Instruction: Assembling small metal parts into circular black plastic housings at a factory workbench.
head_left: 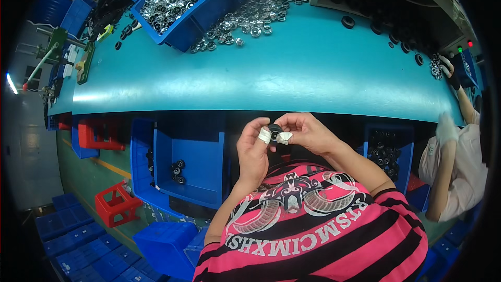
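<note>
Close to my body, below the front edge of the bench, a small black wheel is pinched between the fingers of both hands. My left hand grips it from the left side. From the right, my right hand holds it too, fingers curled around it. Both thumbs are wrapped in white tape. Part of the wheel is covered by the fingers. A blue bin to the left of my hands holds several black wheels, and a bin on my right has more dark wheels.
The teal bench carries a blue crate full of shiny hubs, with loose hubs beside it. Black wheels lie near a machine opening at far right. A gloved co-worker sits right. A red stool stands left.
</note>
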### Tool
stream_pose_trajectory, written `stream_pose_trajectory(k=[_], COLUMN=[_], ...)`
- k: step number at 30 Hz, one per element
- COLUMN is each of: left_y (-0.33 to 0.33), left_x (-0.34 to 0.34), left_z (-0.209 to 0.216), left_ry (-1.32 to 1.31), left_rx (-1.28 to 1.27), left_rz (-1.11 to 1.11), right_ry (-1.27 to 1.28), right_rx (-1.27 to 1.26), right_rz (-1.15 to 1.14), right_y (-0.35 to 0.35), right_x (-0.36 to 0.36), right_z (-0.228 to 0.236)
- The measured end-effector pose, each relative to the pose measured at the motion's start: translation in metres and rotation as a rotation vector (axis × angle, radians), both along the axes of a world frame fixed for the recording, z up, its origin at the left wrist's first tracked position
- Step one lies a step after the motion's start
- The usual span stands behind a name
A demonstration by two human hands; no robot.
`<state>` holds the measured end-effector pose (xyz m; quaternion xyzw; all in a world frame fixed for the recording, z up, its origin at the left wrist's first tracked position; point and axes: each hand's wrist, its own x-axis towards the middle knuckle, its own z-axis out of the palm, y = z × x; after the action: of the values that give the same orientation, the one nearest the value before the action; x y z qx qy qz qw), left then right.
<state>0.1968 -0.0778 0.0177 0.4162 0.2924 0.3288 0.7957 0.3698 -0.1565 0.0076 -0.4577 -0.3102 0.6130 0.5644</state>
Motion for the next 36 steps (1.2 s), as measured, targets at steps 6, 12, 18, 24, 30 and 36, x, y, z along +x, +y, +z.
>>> stream_pose_trajectory(k=[6, 12, 18, 24, 30, 36], left_y=[0.008, 0.004, 0.000, 0.006, 0.003, 0.004], left_x=[-0.003, -0.002, -0.002, -0.005, -0.003, -0.004], left_z=[0.000, 0.003, 0.011, 0.004, -0.003, 0.001], left_ry=[0.192, 0.116, 0.233, 0.090, 0.045, 0.036], left_rx=[0.427, 0.368, 0.408, 0.189, 0.138, 0.145], left_rz=[-0.132, -0.153, -0.166, -0.189, -0.130, -0.170], right_ry=[-0.016, 0.067, -0.096, -0.037, -0.073, -0.035], right_rx=[-0.043, -0.038, 0.030, -0.001, -0.019, -0.029], right_rz=[-0.122, -0.141, -0.206, -0.219, -0.243, -0.243], right_y=[0.001, 0.000, -0.001, -0.001, -0.001, 0.003], right_x=[-0.002, -0.002, -0.005, -0.008, -0.013, -0.012], right_z=[0.003, 0.009, 0.008, 0.011, 0.004, 0.006])
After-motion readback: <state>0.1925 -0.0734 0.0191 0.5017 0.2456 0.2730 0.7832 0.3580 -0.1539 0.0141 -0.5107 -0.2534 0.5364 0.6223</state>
